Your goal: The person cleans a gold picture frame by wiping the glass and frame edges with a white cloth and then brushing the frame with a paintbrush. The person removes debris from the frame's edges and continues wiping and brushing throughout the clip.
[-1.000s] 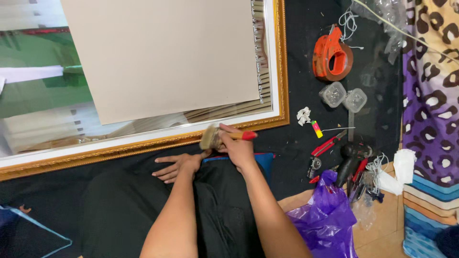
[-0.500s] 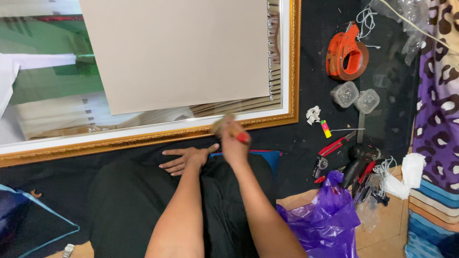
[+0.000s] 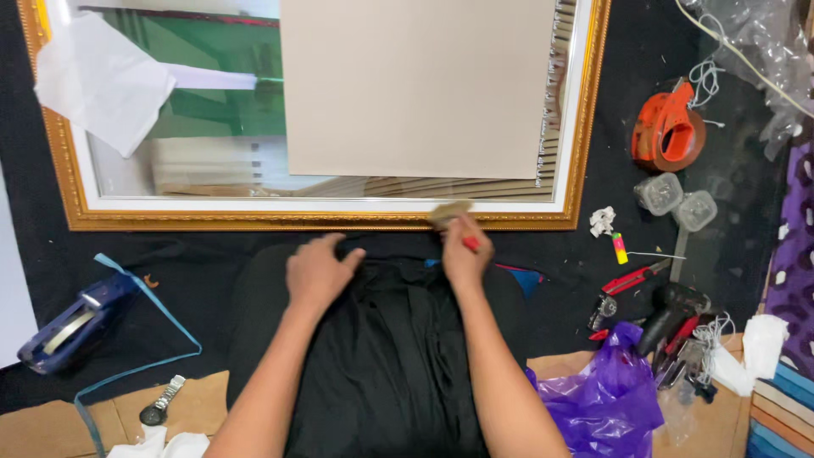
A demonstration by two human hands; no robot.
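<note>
Bristles of a small red-handled brush (image 3: 452, 217), pinched in the right hand (image 3: 465, 253), meet the ornate gold picture frame (image 3: 254, 220)'s lower rail, while the left hand (image 3: 318, 273) rests spread on dark cloth (image 3: 381, 339), apparently bracing.

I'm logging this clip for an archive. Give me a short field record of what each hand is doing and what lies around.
right hand: grips a small red-handled brush, bristles on the gold picture frame
left hand: fingers spread, resting on black cloth
on frame: beige board, white paper
right side: orange tape dispenser, purple plastic bag
left side: blue tape dispenser, wristwatch
</note>
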